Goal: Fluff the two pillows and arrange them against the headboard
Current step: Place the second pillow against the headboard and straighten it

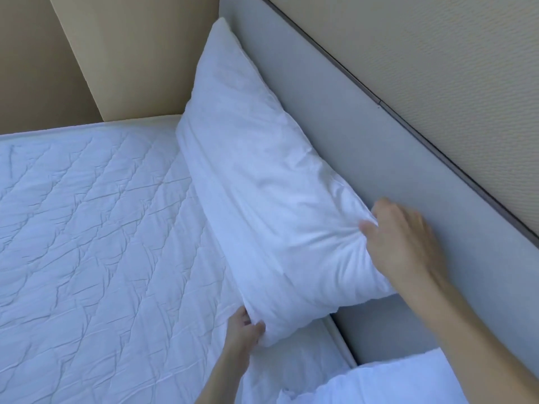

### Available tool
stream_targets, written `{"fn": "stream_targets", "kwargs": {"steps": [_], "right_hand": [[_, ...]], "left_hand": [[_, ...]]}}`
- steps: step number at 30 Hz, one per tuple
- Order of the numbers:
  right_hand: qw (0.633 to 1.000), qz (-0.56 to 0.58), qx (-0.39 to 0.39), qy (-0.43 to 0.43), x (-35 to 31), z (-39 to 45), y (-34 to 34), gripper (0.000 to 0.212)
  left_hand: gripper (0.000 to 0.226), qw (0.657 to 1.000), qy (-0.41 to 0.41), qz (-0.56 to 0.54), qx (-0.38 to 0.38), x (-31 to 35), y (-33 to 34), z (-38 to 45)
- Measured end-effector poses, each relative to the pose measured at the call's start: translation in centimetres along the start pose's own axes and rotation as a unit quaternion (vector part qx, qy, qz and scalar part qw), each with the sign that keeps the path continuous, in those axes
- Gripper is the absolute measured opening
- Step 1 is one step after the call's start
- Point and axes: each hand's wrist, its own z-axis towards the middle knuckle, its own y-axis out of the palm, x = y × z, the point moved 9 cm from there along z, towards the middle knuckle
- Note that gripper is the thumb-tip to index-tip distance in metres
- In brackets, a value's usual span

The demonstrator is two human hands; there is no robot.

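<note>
A large white pillow [256,182] leans upright against the grey headboard [379,158], its far corner reaching the bed's far side. My right hand [405,243] grips the pillow's upper near corner, bunching the cloth. My left hand [243,326] pinches the lower near corner where it meets the mattress. A second white pillow [388,383] lies at the bottom right, cut off by the frame edge.
The quilted white mattress cover [96,243] fills the left side. A beige wall [437,53] rises behind the headboard, and a beige panel [122,53] stands at the bed's far side. A narrow gap [341,330] runs between mattress and headboard.
</note>
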Motion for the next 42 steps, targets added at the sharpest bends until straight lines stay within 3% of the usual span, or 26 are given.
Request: {"fn": "stream_targets", "kwargs": {"steps": [1,3,5,8,10,13,17,20,22,25,29,32,34,38,40,42], "right_hand": [[0.998,0.015,0.060,-0.022,-0.4,0.2,-1.9,0.019],[0.986,0.044,0.155,-0.050,-0.8,0.1,-5.0,0.017],[0.979,0.034,0.190,-0.059,-0.5,-0.4,-5.5,0.020],[0.984,-0.025,0.168,-0.059,0.3,-1.2,-3.0,0.035],[0.987,-0.041,0.148,-0.056,1.0,-1.6,-2.4,0.031],[0.989,-0.069,0.124,-0.046,2.2,-1.9,-2.6,0.024],[0.987,-0.153,0.036,-0.032,3.1,-2.7,-1.1,0.023],[0.989,-0.143,0.004,-0.037,3.4,-3.5,-1.0,0.032],[0.993,-0.102,0.048,-0.043,3.6,-3.7,-2.6,0.031],[0.987,-0.032,0.155,-0.040,4.5,-3.9,-5.0,0.011],[0.987,0.016,0.148,-0.056,5.9,-5.3,-3.9,0.012],[0.984,0.059,0.169,-0.026,9.9,-9.3,-4.8,0.007],[0.992,0.027,0.126,0.011,12.4,-12.2,-3.7,0.010],[0.994,-0.017,-0.067,0.089,14.7,-15.1,2.3,0.027],[0.989,-0.007,-0.097,0.109,15.0,-15.3,4.1,0.029],[0.986,0.030,-0.094,0.133,15.8,-15.4,5.3,0.032]], "left_hand": [[0.014,0.999,0.005,0.037,0.017,0.2,0.0,-0.4],[0.023,0.992,-0.004,0.097,0.077,-0.1,-0.2,-1.2],[0.028,0.980,-0.008,0.154,0.128,-1.2,-0.4,-2.2],[0.016,0.957,-0.022,0.255,0.137,-3.2,-0.1,-3.3],[0.006,0.967,-0.026,0.225,0.120,-3.6,0.0,-3.3],[0.020,0.987,-0.029,0.130,0.094,-3.6,0.0,-3.0],[0.032,0.987,-0.026,0.124,0.095,-3.9,-0.5,-2.8],[0.030,0.988,-0.022,0.118,0.101,-3.7,-0.3,-2.5],[0.031,0.988,-0.015,0.117,0.101,-3.9,-0.4,-2.4],[0.032,0.985,-0.021,0.125,0.117,-4.7,-1.5,-2.8],[0.032,0.976,0.018,0.180,0.122,-4.3,-1.7,-3.3],[0.029,0.967,0.065,0.235,0.072,-4.8,-0.6,-4.3],[0.021,0.952,0.077,0.295,-0.008,-6.7,1.1,-5.4],[0.042,0.877,0.122,0.453,-0.102,-8.8,3.7,-6.7],[0.049,0.828,0.123,0.526,-0.153,-9.2,4.6,-6.8],[0.054,0.809,0.114,0.544,-0.190,-9.1,4.9,-6.9]]}}
